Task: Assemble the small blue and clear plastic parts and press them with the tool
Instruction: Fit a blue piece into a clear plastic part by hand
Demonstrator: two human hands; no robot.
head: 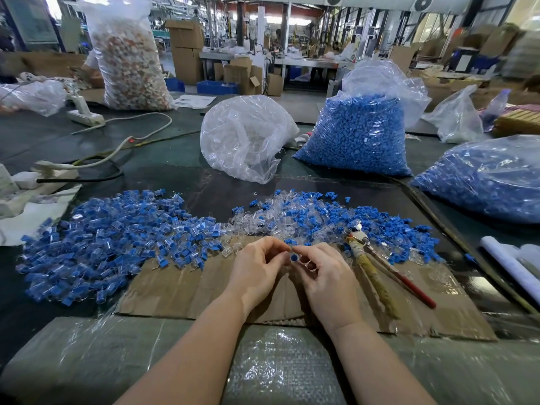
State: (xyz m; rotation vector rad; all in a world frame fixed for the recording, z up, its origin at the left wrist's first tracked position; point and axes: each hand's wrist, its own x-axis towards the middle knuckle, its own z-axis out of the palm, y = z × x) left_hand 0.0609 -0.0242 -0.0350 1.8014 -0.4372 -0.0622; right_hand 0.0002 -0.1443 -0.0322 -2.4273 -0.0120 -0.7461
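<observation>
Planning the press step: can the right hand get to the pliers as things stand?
Probably yes, once freed. The pliers lie just right of the right hand on the cardboard, handles toward the person, nothing over them. That hand now pinches a blue part.

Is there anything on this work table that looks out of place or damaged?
Nothing looks spilled by accident. The pliers have one handle wrapped in worn, frayed tape. The cardboard sheet under the hands is creased and ragged at its edges.
</observation>
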